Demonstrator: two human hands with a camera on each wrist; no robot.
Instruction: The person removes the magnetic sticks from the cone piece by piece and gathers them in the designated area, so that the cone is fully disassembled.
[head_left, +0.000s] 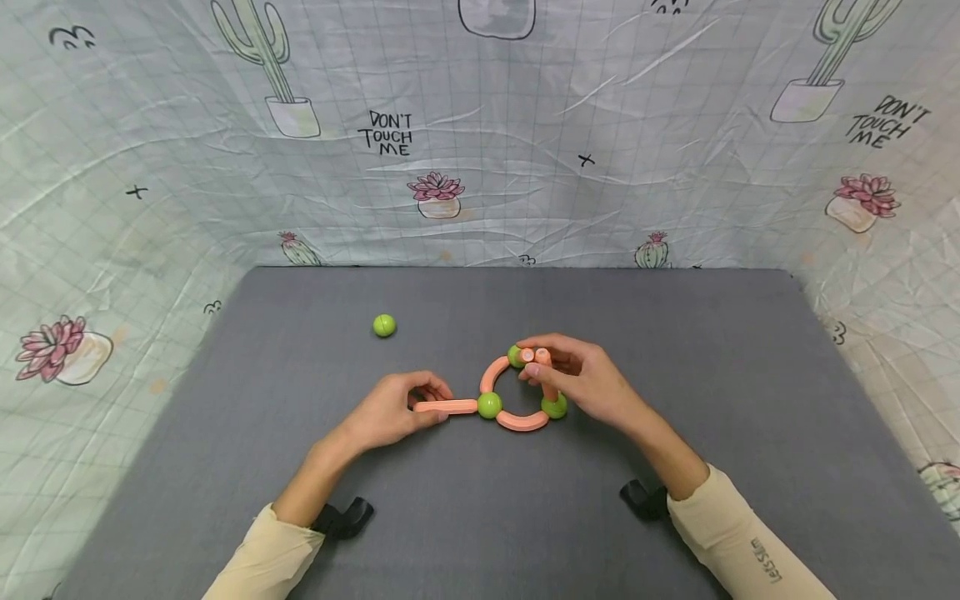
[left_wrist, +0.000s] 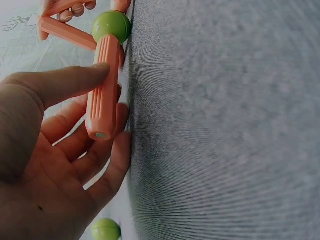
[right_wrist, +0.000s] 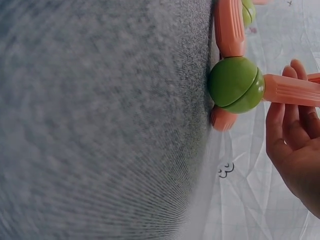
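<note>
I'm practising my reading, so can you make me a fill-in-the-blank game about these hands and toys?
1. The left hand pinches a pink stick touching a ball coloured ____.
2. The loose ball is farther from the right hand than from the ____ hand.
3. The head view shows ____ balls altogether.
4. Words on the patterned cloth say "Don't ____ me".

Green; left; four; touch.

Left fingers (head_left: 431, 383), right fingers (head_left: 553, 341) pinched

Green ball (head_left: 513, 357) partly hidden behind the right grip (head_left: 579, 375), both sleeves (head_left: 262, 554) cut off below in head view
</note>
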